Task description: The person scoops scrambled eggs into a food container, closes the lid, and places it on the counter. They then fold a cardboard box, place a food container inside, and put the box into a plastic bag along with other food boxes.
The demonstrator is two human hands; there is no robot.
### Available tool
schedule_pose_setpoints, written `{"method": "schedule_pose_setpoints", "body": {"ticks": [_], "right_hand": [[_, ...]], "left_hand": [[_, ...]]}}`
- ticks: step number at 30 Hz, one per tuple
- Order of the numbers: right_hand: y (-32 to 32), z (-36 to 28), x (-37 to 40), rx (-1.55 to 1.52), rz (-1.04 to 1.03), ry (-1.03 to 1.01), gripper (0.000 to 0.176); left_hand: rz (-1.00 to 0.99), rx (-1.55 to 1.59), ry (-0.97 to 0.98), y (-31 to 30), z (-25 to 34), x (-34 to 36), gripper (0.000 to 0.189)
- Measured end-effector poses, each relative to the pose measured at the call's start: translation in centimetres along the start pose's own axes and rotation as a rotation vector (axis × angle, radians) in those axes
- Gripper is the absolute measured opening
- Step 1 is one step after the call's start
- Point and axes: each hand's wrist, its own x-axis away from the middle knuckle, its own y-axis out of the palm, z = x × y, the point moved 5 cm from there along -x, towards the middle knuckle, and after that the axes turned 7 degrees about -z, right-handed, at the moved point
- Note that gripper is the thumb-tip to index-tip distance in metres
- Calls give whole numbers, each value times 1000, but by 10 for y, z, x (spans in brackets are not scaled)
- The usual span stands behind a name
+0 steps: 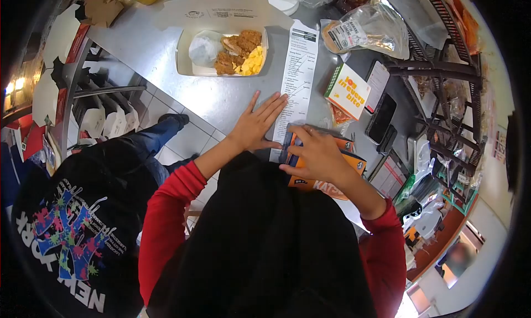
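My left hand (pixel 259 122) lies flat on the metal table, fingers spread, its fingertips and thumb at the left edge of a long printed receipt (pixel 299 74). Bent over the receipt's lower end is my right hand (pixel 316 156), its fingers and thumb around the near-left part of an orange and dark box (pixel 327 187) with "KATSU" lettering. My palm and fingers hide part of this box. Beyond my left hand stands an open paper food box (pixel 180 55) holding fried chicken (pixel 243 42), yellow scrambled egg (pixel 251 62) and a wrapped white mound (pixel 204 48).
Right of the receipt are a white and green box (pixel 348 91), a black phone (pixel 381 119) and a bagged stack of flat bread (pixel 362 33). A dark rack (pixel 448 77) edges the right. A person in a black shirt (pixel 77 218) stands close on my left.
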Motion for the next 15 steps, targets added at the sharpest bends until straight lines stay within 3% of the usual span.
{"method": "schedule_pose_setpoints", "body": {"ticks": [4,15], "right_hand": [[6,14,18,115,179,-128,26],[-1,20,36,101,165,-79,16]], "left_hand": [[-6,-22,-30,3,-3,1,111],[-49,-52,-3,-12,-24,18,107]]}}
